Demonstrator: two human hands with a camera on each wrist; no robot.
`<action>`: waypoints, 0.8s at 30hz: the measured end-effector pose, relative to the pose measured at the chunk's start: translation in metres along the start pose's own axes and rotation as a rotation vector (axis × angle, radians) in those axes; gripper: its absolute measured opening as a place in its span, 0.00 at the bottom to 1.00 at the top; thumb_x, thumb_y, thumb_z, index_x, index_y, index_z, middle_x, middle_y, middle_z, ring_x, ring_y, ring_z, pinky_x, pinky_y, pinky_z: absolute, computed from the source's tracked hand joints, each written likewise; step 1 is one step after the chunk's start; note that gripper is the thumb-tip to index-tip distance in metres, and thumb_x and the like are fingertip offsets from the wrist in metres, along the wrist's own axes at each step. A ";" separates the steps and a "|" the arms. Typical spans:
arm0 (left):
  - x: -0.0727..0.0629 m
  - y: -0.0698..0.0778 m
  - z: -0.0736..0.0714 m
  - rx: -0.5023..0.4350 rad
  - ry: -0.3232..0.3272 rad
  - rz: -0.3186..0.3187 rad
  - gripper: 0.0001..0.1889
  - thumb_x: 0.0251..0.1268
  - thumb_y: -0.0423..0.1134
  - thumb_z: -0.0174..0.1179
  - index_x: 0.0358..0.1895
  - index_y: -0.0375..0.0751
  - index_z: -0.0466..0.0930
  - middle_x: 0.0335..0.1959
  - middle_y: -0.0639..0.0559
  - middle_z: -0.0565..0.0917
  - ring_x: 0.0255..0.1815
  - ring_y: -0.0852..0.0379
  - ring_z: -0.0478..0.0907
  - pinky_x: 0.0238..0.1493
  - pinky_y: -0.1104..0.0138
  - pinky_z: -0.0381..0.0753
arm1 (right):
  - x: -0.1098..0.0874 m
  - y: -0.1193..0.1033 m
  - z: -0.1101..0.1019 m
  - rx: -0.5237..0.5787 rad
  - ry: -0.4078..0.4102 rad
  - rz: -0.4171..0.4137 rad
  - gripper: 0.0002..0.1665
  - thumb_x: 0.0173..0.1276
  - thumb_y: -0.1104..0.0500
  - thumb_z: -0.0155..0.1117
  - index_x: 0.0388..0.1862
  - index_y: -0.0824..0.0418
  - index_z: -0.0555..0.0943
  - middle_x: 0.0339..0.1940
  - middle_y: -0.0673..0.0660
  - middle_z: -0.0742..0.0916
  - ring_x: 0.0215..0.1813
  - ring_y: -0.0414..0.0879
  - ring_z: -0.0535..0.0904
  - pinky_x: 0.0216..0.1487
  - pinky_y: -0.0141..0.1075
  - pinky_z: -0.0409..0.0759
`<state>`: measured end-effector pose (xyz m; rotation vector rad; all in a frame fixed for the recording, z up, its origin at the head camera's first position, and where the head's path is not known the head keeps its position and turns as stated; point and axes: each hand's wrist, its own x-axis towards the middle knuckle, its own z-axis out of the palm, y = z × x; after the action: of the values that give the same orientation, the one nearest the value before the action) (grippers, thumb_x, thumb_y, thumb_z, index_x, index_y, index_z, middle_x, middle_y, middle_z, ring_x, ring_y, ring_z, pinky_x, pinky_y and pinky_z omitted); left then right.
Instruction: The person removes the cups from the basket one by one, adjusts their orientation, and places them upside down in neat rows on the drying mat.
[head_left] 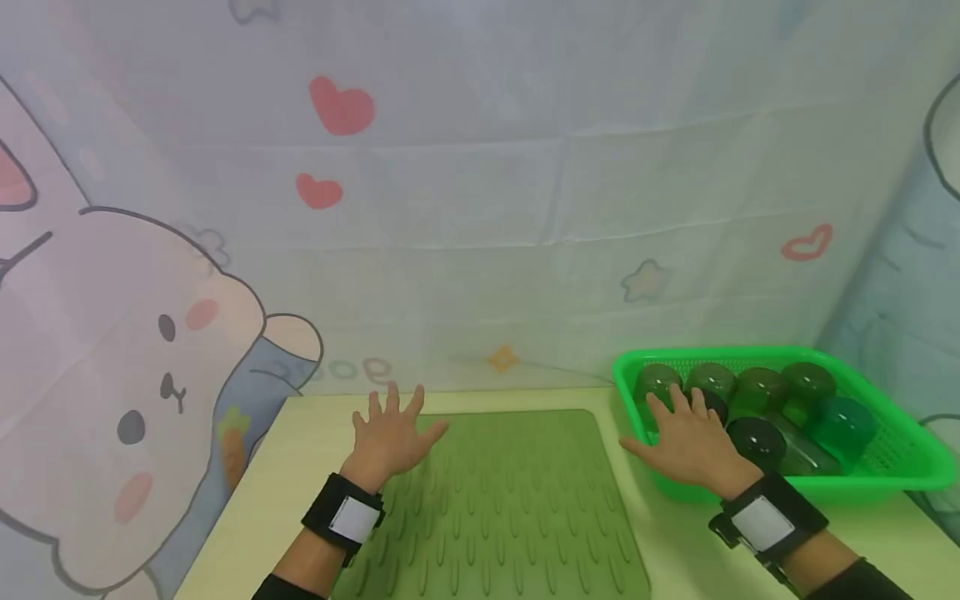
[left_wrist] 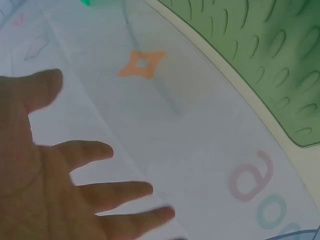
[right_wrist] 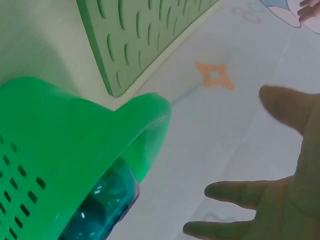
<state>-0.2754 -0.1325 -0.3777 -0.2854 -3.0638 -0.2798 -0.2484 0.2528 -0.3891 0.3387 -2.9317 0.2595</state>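
My left hand [head_left: 392,442] hovers with spread fingers over the left edge of a green bumpy mat [head_left: 517,500], holding nothing. Over the left rim of a bright green plastic basket [head_left: 885,483], my right hand [head_left: 692,443] is spread too, and nothing is in its grasp. Inside the basket lie several rounded, see-through objects, among them a dark ball [head_left: 757,442], a teal one [head_left: 843,425] and a clear cylinder-like piece [head_left: 802,446]. The right hand hides part of the basket's contents. In the right wrist view, a shiny blue-teal object [right_wrist: 107,200] shows at the basket's opening.
The pale table [head_left: 255,467] carries the mat in the middle and the basket at the right. Behind it hangs a light cloth [head_left: 480,192] printed with hearts, stars and a rabbit. Black straps with white patches [head_left: 354,520] circle both wrists.
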 end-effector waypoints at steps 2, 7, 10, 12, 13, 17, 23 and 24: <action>-0.001 0.000 0.001 0.018 0.031 0.022 0.33 0.70 0.59 0.48 0.70 0.41 0.63 0.65 0.31 0.64 0.63 0.30 0.62 0.56 0.38 0.65 | -0.001 0.003 -0.001 0.010 0.018 -0.008 0.44 0.64 0.38 0.60 0.63 0.73 0.68 0.62 0.81 0.65 0.61 0.81 0.57 0.53 0.69 0.63; -0.003 -0.004 -0.001 0.037 0.077 0.057 0.25 0.68 0.52 0.55 0.60 0.38 0.75 0.50 0.38 0.79 0.45 0.42 0.78 0.40 0.50 0.79 | 0.001 0.011 -0.010 0.052 0.023 -0.017 0.28 0.66 0.54 0.63 0.55 0.75 0.73 0.51 0.77 0.74 0.50 0.74 0.71 0.39 0.58 0.76; -0.005 -0.006 -0.004 0.010 0.052 0.064 0.23 0.69 0.51 0.54 0.58 0.38 0.76 0.49 0.39 0.80 0.44 0.43 0.79 0.38 0.52 0.80 | 0.004 0.017 -0.018 0.062 -0.014 -0.016 0.26 0.66 0.57 0.62 0.54 0.76 0.74 0.48 0.76 0.75 0.47 0.72 0.73 0.35 0.55 0.77; -0.006 -0.007 -0.005 -0.011 0.024 0.072 0.23 0.69 0.51 0.54 0.57 0.38 0.77 0.49 0.40 0.81 0.43 0.44 0.80 0.37 0.52 0.80 | 0.006 0.022 -0.024 0.053 -0.045 -0.016 0.27 0.66 0.57 0.62 0.54 0.77 0.73 0.48 0.77 0.75 0.48 0.72 0.72 0.36 0.56 0.77; -0.007 -0.007 -0.006 -0.020 0.009 0.077 0.22 0.69 0.50 0.54 0.57 0.38 0.77 0.49 0.41 0.81 0.42 0.44 0.80 0.37 0.52 0.80 | 0.006 0.025 -0.027 0.047 -0.063 -0.015 0.28 0.66 0.56 0.62 0.54 0.78 0.73 0.49 0.77 0.76 0.50 0.73 0.71 0.38 0.58 0.76; -0.011 -0.009 -0.006 -0.040 -0.039 0.096 0.22 0.69 0.50 0.54 0.57 0.39 0.77 0.49 0.43 0.81 0.43 0.43 0.80 0.39 0.51 0.79 | 0.009 0.036 -0.035 0.043 -0.155 -0.030 0.31 0.66 0.53 0.61 0.55 0.79 0.71 0.51 0.77 0.77 0.54 0.74 0.69 0.44 0.60 0.74; -0.013 -0.009 -0.009 -0.043 -0.070 0.095 0.22 0.69 0.51 0.54 0.57 0.39 0.77 0.50 0.43 0.81 0.47 0.42 0.79 0.43 0.50 0.78 | 0.012 0.043 -0.035 0.082 -0.305 -0.065 0.34 0.66 0.48 0.62 0.55 0.77 0.72 0.51 0.75 0.76 0.50 0.68 0.74 0.42 0.55 0.77; -0.013 -0.009 -0.009 -0.049 -0.079 0.098 0.22 0.69 0.50 0.54 0.57 0.39 0.77 0.50 0.43 0.81 0.48 0.42 0.78 0.44 0.50 0.78 | 0.012 0.044 -0.034 0.081 -0.318 -0.069 0.34 0.65 0.48 0.63 0.55 0.77 0.73 0.51 0.75 0.76 0.49 0.67 0.75 0.41 0.54 0.77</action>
<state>-0.2640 -0.1451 -0.3715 -0.4581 -3.1109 -0.3463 -0.2648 0.2991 -0.3604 0.5373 -3.2184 0.3449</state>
